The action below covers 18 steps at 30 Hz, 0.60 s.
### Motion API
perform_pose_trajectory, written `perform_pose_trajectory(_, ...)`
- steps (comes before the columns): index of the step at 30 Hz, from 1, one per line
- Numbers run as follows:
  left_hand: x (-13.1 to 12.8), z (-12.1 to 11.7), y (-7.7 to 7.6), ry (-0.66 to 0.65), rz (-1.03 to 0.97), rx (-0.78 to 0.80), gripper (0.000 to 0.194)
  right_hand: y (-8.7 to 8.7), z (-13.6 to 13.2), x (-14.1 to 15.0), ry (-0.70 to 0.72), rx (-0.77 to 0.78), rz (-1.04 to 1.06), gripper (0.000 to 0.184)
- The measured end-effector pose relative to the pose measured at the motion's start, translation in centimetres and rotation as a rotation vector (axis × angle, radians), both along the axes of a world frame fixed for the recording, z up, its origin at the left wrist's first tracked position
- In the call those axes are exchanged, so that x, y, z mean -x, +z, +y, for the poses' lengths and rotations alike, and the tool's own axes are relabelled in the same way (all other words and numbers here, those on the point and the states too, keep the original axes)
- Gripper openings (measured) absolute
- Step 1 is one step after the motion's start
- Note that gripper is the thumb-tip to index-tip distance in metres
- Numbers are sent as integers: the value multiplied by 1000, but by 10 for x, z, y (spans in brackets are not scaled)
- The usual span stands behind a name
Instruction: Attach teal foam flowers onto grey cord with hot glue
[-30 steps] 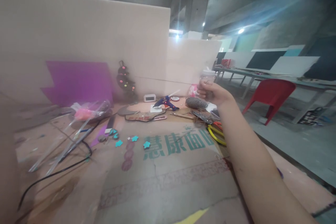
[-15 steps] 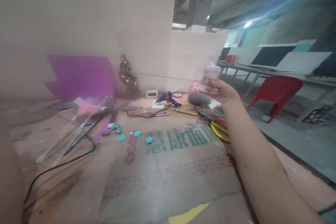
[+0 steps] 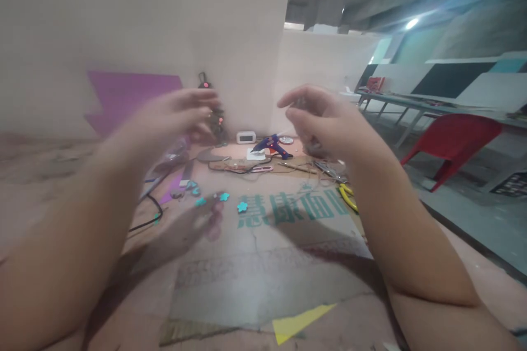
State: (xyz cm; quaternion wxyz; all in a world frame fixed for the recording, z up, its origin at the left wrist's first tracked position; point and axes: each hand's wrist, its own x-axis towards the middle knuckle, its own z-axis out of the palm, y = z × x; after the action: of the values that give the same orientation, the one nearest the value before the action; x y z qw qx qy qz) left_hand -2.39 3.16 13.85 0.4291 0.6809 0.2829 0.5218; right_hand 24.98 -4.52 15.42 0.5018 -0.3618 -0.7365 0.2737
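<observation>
My left hand (image 3: pixel 183 115) is raised above the table's left half, blurred, its fingers bent and pointing right. Whether it holds anything cannot be made out. Across a gap, my right hand (image 3: pixel 319 118) is raised with curled fingers, index and thumb tips close together; anything between them is too small to see. Behind my left hand stands a dark, curved ornament (image 3: pixel 217 120) with pink dots, partly covered. Below and between the hands lie a blue glue gun (image 3: pixel 272 145) and blue flower shapes (image 3: pixel 242 207) on a printed sheet (image 3: pixel 247 279).
A white digital clock (image 3: pixel 246 137) stands by the pale partition (image 3: pixel 242 38). Purple sheets (image 3: pixel 135 90) lean at left. Yellow-handled pliers (image 3: pixel 348 197), a utility knife (image 3: pixel 262 169) and a black cord (image 3: pixel 148 225) lie on the table. A red chair (image 3: pixel 457 140) stands at right.
My left hand and forearm have come up into view. My right hand has shifted slightly left. The thin strand stretched from my right hand earlier no longer shows. The view has tilted down.
</observation>
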Motion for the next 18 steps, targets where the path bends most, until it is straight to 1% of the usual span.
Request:
perform_pose_trajectory(1, -16, -5, -7, -89, 50, 5, 39, -3, -4, 11, 2, -34, -22, 8)
perform_pose_trajectory(2, -32, -11, -14, -231, 128, 47, 50, -5, -8, 20, 2, -62, -48, 10)
perform_pose_trajectory(3, -45, -18, -21, -342, 168, 80, 55, -8, -10, 27, 1, -85, -70, 10)
perform_pose_trajectory(5, -62, -30, -31, -501, 171, 91, 45, -12, -11, 35, -10, -94, -105, 12)
perform_pose_trajectory(6, -66, -34, -34, -515, 173, 72, 37, -12, -11, 37, -21, -80, -114, 12)
perform_pose_trajectory(7, -67, -35, -36, -488, 189, 43, 32, -13, -10, 36, -30, -60, -117, 14)
perform_pose_trajectory(8, -66, -35, -38, -445, 220, 15, 31, -12, -10, 35, -33, -38, -112, 14)
perform_pose_trajectory(11, -57, -28, -37, -286, 304, -31, 39, -10, -5, 27, 10, 33, -56, 15)
perform_pose_trajectory(14, -50, -19, -31, -176, 320, -47, 41, -8, 3, 15, 138, 160, 54, 16)
perform_pose_trajectory(18, -44, -15, -26, -85, 300, -81, 37, -8, 15, 0, 379, 362, 218, 26)
